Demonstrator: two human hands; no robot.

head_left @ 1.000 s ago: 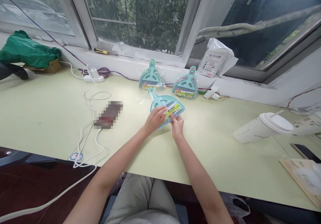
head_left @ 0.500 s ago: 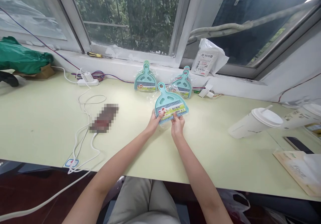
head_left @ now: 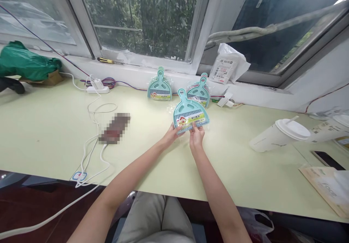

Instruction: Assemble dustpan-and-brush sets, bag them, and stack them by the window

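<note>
Both hands grip a turquoise dustpan and brush set (head_left: 191, 108) in clear plastic wrap, its handle pointing up and a printed label across the blue bristles. My left hand (head_left: 171, 133) pinches its lower left corner, while my right hand (head_left: 196, 134) holds the bottom edge with the thumb in front. Behind it leans a row of similar dustpan sets (head_left: 204, 86), partly hidden by the held one. A second row of dustpan sets (head_left: 160, 86) stands to the left, against the wall below the window.
A power strip (head_left: 97, 89) with white cables lies at the left, near a pixelated object (head_left: 115, 128). On the right are a white lidded cup with straw (head_left: 278, 136), a phone (head_left: 327, 160) and a paper packet (head_left: 324, 188). A screwdriver (head_left: 105, 60) rests on the sill.
The held dustpan set has shifted slightly right and tilted a little, with both hands still on it. The whole view has also moved slightly.
</note>
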